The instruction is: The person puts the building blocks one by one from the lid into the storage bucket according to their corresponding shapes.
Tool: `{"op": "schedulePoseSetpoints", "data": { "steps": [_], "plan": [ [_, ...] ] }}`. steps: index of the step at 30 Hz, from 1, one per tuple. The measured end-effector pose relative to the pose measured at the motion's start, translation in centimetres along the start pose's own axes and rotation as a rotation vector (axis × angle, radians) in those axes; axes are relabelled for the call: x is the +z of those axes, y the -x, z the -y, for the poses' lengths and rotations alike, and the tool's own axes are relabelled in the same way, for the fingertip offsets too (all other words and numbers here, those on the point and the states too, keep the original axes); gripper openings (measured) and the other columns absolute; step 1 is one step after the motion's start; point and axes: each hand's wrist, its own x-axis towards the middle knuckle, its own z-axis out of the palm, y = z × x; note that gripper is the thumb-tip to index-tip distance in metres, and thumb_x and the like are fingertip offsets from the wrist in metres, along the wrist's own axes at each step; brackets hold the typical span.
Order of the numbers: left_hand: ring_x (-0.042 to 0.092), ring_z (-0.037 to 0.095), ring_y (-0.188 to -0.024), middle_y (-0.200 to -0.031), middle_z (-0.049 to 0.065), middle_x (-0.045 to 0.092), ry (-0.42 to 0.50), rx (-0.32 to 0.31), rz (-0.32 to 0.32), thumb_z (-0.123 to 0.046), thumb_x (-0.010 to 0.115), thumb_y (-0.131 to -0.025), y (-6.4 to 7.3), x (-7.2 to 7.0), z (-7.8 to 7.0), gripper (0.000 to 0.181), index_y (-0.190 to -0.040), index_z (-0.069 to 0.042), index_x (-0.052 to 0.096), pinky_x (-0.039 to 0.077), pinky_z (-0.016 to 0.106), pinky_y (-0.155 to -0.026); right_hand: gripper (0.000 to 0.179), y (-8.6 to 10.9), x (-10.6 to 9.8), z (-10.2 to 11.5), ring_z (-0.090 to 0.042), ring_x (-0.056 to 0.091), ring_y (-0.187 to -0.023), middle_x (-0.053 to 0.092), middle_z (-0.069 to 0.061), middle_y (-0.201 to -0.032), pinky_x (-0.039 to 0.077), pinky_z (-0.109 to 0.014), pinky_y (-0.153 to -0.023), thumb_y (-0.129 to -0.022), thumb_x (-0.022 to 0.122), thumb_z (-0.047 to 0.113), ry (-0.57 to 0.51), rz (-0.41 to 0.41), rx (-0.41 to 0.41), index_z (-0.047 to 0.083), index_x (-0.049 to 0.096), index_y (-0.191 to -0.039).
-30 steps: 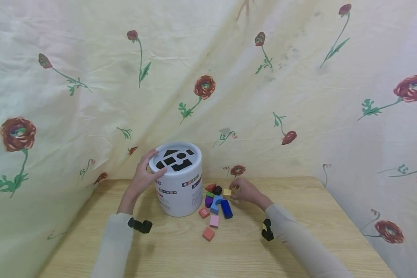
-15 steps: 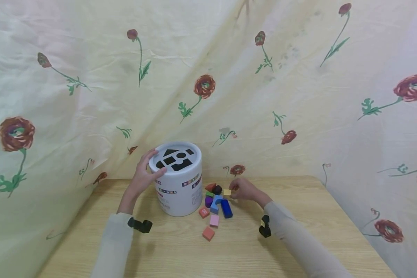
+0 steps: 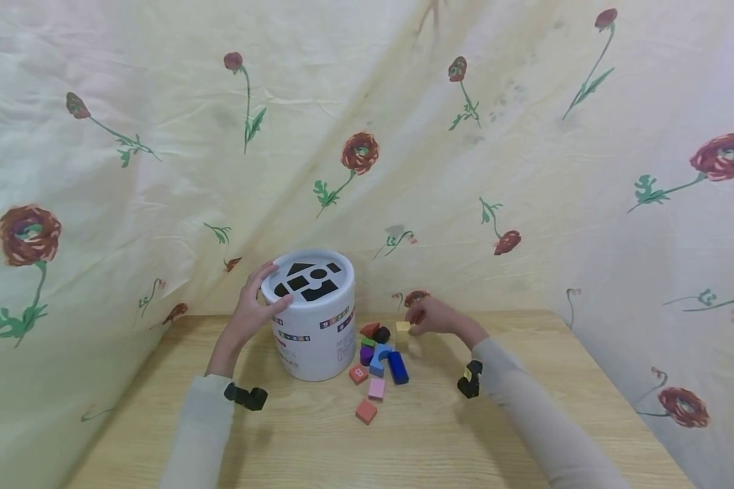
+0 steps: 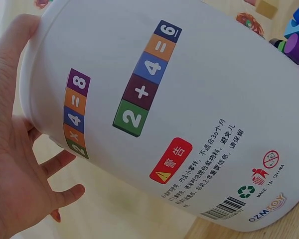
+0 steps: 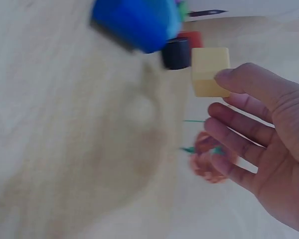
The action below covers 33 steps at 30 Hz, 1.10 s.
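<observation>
A white shape-sorter bucket (image 3: 308, 339) stands at the back of the table, its lid (image 3: 312, 299) cut with black-looking holes of several shapes. My left hand (image 3: 249, 316) grips the left side of its top rim, thumb at the front. In the left wrist view, printed sums and a red warning label show on the bucket wall. My right hand (image 3: 439, 317) pinches a yellow block (image 5: 211, 72) between thumb and index finger, with the other fingers loosely bent. That block hangs a little above the table, right of the pile and beside a black block (image 3: 382, 334).
Close to the bucket's right side lie a red wedge (image 3: 370, 329), a purple block (image 3: 366, 354), a light blue arch (image 3: 377, 367) and a dark blue block (image 3: 397, 367). Nearer the front are a pink block (image 3: 376, 388) and two red ones (image 3: 366, 411). Flowered cloth hangs behind the table.
My right hand has lifted the yellow block up from beside the black block, moving slightly away to the back. The left hand and the bucket have stayed in place.
</observation>
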Motion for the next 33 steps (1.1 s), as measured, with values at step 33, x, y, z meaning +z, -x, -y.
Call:
{"op": "schedulePoseSetpoints", "data": {
  "steps": [33],
  "plan": [
    [0.009, 0.038, -0.158, -0.172, 0.003, 0.013, -0.028, 0.005, -0.012, -0.034, 0.073, -0.091, 0.1, 0.1, 0.2, 0.081, -0.160, -0.019, 0.031, 0.018, 0.073, -0.120, 0.028, -2.1, -7.5, 14.9, -0.030, 0.067, -0.112, 0.072, -0.008, -0.115, 0.048, -0.054, -0.108, -0.090, 0.075, 0.016, -0.085, -0.193, -0.207, 0.008, 0.069, -0.116]
  ]
}}
